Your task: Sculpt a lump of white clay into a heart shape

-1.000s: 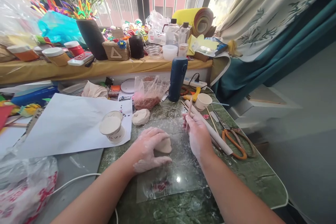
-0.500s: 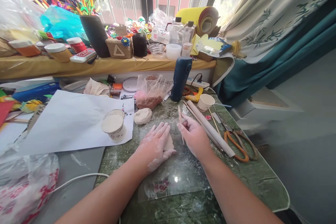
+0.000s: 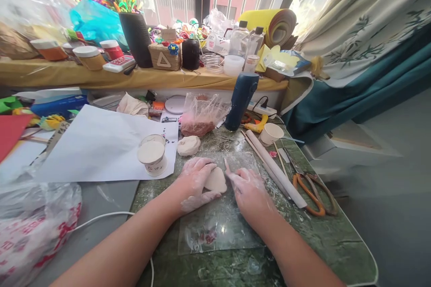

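Note:
A flat piece of pale clay lies on a clear plastic sheet on the green marble table. My left hand, dusted white, rests on the clay's left side with fingers curved over it. My right hand is closed around a thin wooden stick, whose tip points up beside the clay's right edge. A second lump of clay sits a little farther back.
A white tub stands on white paper to the left. A rolling pin, orange scissors, a paper cup, a dark blue bottle and a plastic bag lie nearby. The sill behind is cluttered.
My right hand has come down and leftward with the stick, from raised above the table to beside the clay. My left hand stays on the clay, its fingers shifting over it.

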{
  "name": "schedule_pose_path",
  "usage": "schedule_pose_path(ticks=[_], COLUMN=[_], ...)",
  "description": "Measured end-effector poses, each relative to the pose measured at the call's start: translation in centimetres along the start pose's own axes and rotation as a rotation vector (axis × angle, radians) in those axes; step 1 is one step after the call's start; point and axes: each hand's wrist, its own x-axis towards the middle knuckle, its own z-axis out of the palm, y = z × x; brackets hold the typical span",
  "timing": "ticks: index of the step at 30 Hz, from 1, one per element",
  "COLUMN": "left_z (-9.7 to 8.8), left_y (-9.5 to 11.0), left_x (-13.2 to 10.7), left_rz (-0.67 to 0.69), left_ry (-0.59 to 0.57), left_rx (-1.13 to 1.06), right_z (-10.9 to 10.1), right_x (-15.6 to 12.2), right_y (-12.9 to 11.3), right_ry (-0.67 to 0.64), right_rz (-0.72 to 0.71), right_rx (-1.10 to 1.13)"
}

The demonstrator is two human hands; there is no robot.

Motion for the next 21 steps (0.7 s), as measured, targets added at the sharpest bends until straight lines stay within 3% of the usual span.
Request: schedule_pose_path(ticks=[2, 6, 11, 21], left_z=[0.1, 0.2, 0.2, 0.2], left_y=[-0.1, -0.4, -0.6, -0.5], left_x=[0.0, 0.0, -0.1, 0.2], left_rz=[-0.002, 0.007, 0.020, 0.009], left_ry=[0.000, 0.022, 0.026, 0.030], left_rx=[-0.005, -0.002, 0.005, -0.005], right_z=[0.0, 0.2, 0.9, 0.7], right_x=[0.1, 0.1, 0.2, 0.6], right_y=[0.2, 0.9, 0.8, -0.3], right_ry=[0.035, 0.211, 0.150, 0.106], right_rz=[-0.033, 0.052, -0.076, -0.064], right_rx=[0.141, 0.242, 0.182, 0.213])
